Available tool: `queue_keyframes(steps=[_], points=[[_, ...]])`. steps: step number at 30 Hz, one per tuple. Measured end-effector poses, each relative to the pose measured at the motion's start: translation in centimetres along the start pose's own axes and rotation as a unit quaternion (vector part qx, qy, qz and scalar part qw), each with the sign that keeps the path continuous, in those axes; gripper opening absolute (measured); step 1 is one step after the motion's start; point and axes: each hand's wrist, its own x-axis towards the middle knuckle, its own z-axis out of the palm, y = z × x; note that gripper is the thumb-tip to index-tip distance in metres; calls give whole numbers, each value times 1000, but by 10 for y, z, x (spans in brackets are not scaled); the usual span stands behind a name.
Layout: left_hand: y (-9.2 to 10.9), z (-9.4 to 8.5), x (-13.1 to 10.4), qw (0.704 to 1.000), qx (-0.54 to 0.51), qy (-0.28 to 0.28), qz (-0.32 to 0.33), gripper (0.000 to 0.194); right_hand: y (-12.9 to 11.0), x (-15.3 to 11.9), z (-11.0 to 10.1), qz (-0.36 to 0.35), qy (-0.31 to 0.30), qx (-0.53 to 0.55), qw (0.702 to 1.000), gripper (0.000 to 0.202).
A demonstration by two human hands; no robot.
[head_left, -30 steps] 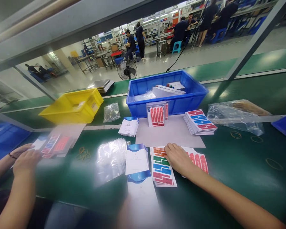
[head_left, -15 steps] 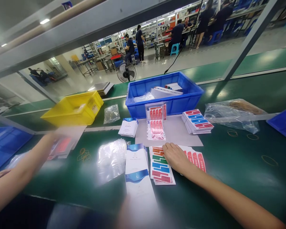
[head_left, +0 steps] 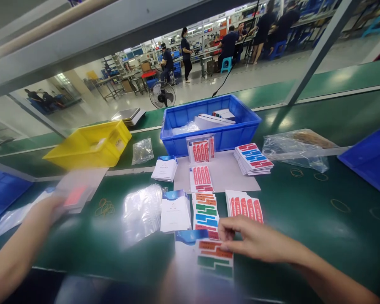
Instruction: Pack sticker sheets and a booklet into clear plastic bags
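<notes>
My right hand (head_left: 256, 241) pinches a sticker sheet (head_left: 215, 264) with orange and green strips by its right edge. The sheet overlaps a white booklet with a blue top band (head_left: 187, 237), low in front of me. My left hand (head_left: 168, 280), badly blurred at the bottom edge, grips that booklet from its lower left. Just beyond lie a pile of similar booklets (head_left: 175, 212) and a pile of multicoloured sticker sheets (head_left: 205, 213). Red sticker sheets (head_left: 244, 206) are fanned out above my right hand. Clear plastic bags (head_left: 143, 211) lie left of the booklets.
Behind stand a blue bin (head_left: 210, 136) and a yellow bin (head_left: 90, 145). Small booklets (head_left: 164, 169), bagged red stickers (head_left: 200, 150) and another sticker stack (head_left: 252, 159) lie nearer. At left, a co-worker's arm (head_left: 28, 236) reaches over papers. Rubber bands (head_left: 104, 207) lie scattered.
My right hand has come off the sticker pile toward me with one sheet, now over the booklet. That booklet has come lower, away from its pile. The co-worker's hand has shifted left and down.
</notes>
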Motion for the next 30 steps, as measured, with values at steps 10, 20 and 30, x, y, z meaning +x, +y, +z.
queue_keyframes(steps=[10, 20, 30], points=[[-28, 25, 14, 993, 23, -74, -92, 42, 104, -16, -12, 18, 194, -310, 930, 35], [-27, 32, 15, 989, 35, -71, -124, 59, 130, -28, 6, 58, 133, -365, 920, 74], [-25, 43, 13, 992, 27, -49, -114, 50, 127, -36, -2, 51, 123, -345, 929, 45]])
